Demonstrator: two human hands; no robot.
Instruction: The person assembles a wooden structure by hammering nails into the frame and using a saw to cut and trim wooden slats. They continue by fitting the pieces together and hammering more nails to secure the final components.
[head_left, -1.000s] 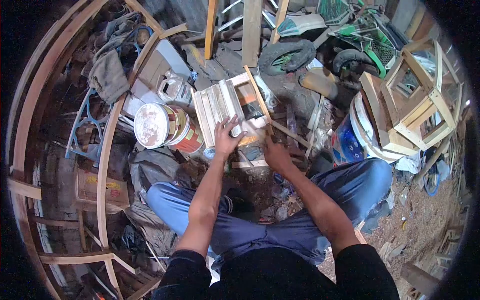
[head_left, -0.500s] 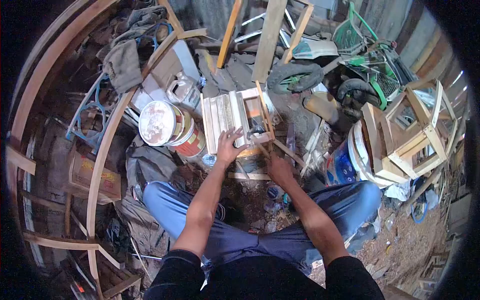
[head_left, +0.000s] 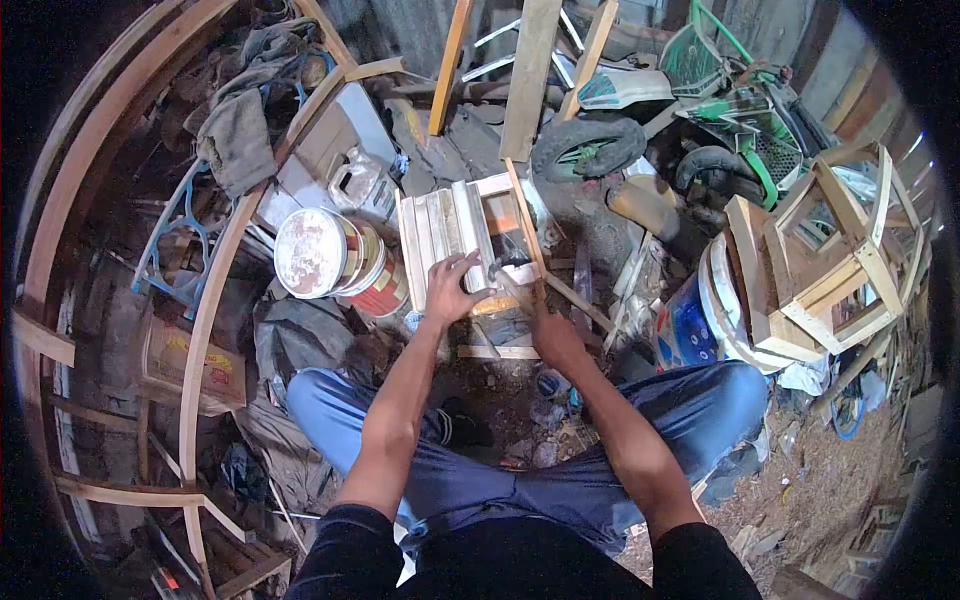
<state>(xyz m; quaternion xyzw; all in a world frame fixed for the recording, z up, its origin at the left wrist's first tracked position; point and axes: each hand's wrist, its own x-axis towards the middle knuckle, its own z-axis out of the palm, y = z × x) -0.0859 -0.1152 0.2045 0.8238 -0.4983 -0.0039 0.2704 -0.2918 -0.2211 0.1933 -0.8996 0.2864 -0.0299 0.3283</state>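
Note:
A small wooden frame [head_left: 432,225] with pale slats along its left half lies between my knees, its right half partly open. My left hand [head_left: 449,290] rests on the slats near the frame's close edge, thumb and fingers apart. Whether a nail is by the fingertips is too small to tell. My right hand [head_left: 553,335] is wrapped round the handle of a hammer [head_left: 515,288]. The hammer's dark head lies over the frame's near crosspiece, just right of my left thumb. Below the frame's near end is a loose wooden strip [head_left: 498,352].
Paint buckets [head_left: 312,252] and a plastic jug [head_left: 360,182] stand on the left. At right, a wooden framework [head_left: 835,250] sits on a blue-and-white bucket [head_left: 690,322]. A wheel [head_left: 590,150] and green motorcycle parts [head_left: 745,130] lie behind. Long curved timber [head_left: 215,290] runs along the left.
The hammer head has shifted slightly left, closer to my left thumb. My left hand stays on the slats, its fingers a little changed in pose. The whole view has shifted slightly.

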